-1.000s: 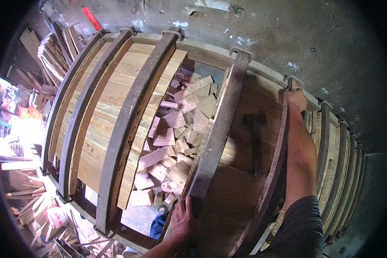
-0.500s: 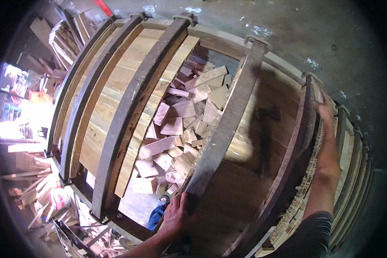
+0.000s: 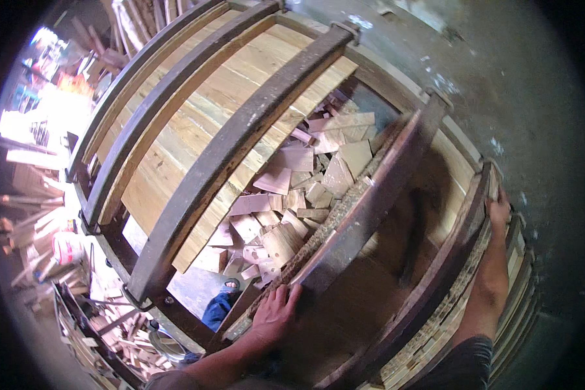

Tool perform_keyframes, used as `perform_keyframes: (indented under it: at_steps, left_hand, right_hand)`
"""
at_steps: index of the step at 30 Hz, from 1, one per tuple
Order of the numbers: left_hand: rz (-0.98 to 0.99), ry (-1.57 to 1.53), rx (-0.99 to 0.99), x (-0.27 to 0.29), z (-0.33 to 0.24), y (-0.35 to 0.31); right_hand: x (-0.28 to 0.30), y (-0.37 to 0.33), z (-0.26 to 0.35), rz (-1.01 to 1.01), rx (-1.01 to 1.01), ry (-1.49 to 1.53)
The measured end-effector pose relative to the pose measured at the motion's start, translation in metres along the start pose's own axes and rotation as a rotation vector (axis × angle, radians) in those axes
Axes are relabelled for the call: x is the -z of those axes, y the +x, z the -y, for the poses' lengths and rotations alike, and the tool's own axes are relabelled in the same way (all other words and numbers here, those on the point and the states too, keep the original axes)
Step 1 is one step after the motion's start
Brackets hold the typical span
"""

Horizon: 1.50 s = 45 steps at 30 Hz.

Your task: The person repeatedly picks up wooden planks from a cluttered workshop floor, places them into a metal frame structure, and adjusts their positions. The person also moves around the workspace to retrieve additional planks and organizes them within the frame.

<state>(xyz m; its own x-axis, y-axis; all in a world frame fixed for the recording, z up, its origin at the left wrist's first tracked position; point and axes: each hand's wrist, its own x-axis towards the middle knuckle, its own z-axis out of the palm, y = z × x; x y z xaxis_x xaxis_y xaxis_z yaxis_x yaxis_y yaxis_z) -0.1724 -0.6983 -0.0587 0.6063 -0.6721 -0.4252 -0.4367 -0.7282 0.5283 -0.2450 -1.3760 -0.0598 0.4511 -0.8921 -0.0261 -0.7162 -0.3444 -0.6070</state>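
Note:
My left hand (image 3: 278, 315) is at the near end of a dark, slightly blurred bar (image 3: 370, 201), its fingers bent over the edge. Under that bar lies a wooden panel (image 3: 390, 286), mostly in shadow, with a rough, crusted edge facing the gap. Stretched out to the far right, my right hand (image 3: 498, 207) grips the far end of another dark bar (image 3: 429, 279); part of its grasp is hidden. Across the gap, a pale panel of glued boards (image 3: 195, 130) sits beneath further dark bars (image 3: 240, 149).
Wood offcuts (image 3: 283, 240) are heaped on the floor below the gap, near a sandalled foot (image 3: 231, 284). More clamped panels (image 3: 510, 273) stand at the right. A white bucket (image 3: 65, 247) and scrap wood (image 3: 110, 318) lie left. Concrete floor (image 3: 533, 130) extends beyond the frame.
The view has turned, so the rack sits further right and tilts more. The bar under my left hand is blurred, and more of the panel's rough edge shows beside it. Both hands stay on the bars.

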Motion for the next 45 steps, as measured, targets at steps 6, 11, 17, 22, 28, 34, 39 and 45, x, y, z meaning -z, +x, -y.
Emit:
perform_keyframes:
  at_steps: [6, 11, 17, 22, 28, 34, 39, 45]
  left_hand:
    - [-0.071, 0.038, 0.027, -0.008, 0.000, -0.012]
    - [-0.071, 0.035, -0.041, -0.009, 0.006, -0.008]
    - [-0.124, 0.028, -0.058, -0.009, 0.005, -0.011]
    - [-0.072, -0.017, 0.019, 0.001, -0.006, -0.013]
    - [-0.063, -0.029, 0.074, -0.005, -0.009, -0.014]
    - [-0.131, 0.018, 0.026, -0.004, -0.008, -0.022]
    - [-0.166, 0.052, -0.038, -0.020, 0.012, -0.020]
    - [-0.381, -0.422, -0.159, -0.012, 0.027, -0.038]
  right_hand:
    - [-0.055, -0.054, 0.047, -0.209, 0.101, -0.451]
    - [-0.105, -0.169, 0.107, -0.196, 0.259, -0.227]
    - [-0.138, -0.288, 0.096, 0.100, -0.086, -0.502]
    - [-0.145, -0.304, 0.074, 0.082, -0.200, -0.507]
    - [-0.145, -0.380, 0.091, 0.099, -0.069, -0.739]
    - [-0.149, -0.446, 0.051, 0.137, 0.044, -0.595]
    - [-0.131, -0.513, 0.070, 0.351, -0.179, -0.149]
    - [-0.052, -0.592, 0.145, 0.383, -0.353, 0.668]
